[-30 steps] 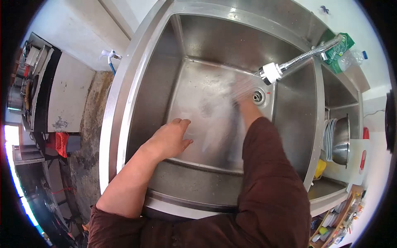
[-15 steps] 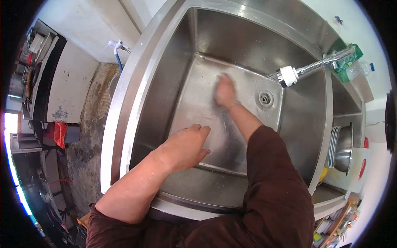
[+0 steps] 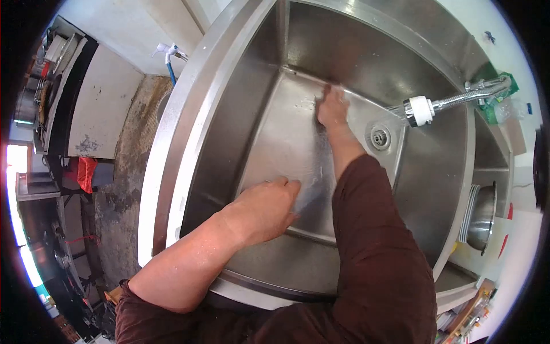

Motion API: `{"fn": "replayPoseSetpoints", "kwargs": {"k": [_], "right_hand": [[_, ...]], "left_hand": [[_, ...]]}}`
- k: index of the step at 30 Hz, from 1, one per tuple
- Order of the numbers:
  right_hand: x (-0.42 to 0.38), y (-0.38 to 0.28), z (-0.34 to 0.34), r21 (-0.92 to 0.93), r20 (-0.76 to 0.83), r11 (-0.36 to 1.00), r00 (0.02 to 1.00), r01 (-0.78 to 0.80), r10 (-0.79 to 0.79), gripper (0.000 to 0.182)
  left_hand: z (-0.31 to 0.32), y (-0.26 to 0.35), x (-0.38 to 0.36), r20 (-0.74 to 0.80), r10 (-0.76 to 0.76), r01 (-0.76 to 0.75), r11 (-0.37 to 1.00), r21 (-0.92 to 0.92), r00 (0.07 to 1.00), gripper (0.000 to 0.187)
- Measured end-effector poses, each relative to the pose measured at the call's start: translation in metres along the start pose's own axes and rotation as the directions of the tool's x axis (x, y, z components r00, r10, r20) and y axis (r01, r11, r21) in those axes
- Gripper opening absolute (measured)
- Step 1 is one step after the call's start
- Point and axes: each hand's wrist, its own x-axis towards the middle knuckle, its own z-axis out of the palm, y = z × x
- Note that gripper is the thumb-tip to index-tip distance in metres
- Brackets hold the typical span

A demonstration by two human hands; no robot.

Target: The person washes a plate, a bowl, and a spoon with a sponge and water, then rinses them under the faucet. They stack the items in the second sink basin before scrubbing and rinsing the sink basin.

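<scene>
My right hand (image 3: 333,109) reaches to the far side of the stainless steel sink (image 3: 269,135), by the foot of its back wall. Its fingers look stretched out, though motion blurs them; I see nothing held. Nearer to me, my left hand (image 3: 266,209) is over the front part of the basin, thumb apart from loosely bent fingers, with nothing seen in it. Water sprays from a white faucet head (image 3: 421,110) on a flexible metal hose, close to the drain (image 3: 380,137). Wet streaks show on the sink bottom between my hands.
Right of the basin, plates (image 3: 468,213) and a metal bowl (image 3: 484,218) stand on edge. A plastic bottle (image 3: 507,112) lies behind the faucet. A white tap (image 3: 167,50) with a blue hose is at the left wall. Shelves with kitchenware line the far left.
My right hand has moved farther away, toward the sink's back wall. My left hand has shifted only slightly. The view has turned a little, so the sink sits differently in it.
</scene>
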Motion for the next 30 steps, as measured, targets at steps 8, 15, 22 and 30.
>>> {"fn": "replayPoseSetpoints", "kwargs": {"k": [8,15,22,30], "right_hand": [[-0.051,0.078,-0.055,-0.424,0.484,0.899,0.867,0.111,0.121,0.035],[-0.137,-0.061,-0.042,0.226,0.078,0.836,0.846,0.501,-0.528,0.059],[-0.067,0.015,-0.028,-0.039,0.118,0.931,0.923,-0.363,0.365,0.061],[-0.214,-0.088,-0.025,0.926,0.148,0.359,0.761,0.118,-0.632,0.055]], "left_hand": [[0.002,0.003,0.001,-0.048,0.059,-0.059,0.998,0.008,0.997,0.049],[-0.001,-0.007,0.002,-0.043,0.053,-0.051,0.998,0.044,0.998,0.049],[-0.01,-0.008,0.0,-0.159,0.023,-0.01,0.997,0.081,0.987,0.049],[-0.006,-0.014,0.003,-0.227,0.052,-0.04,0.997,0.059,0.973,0.042]]}}
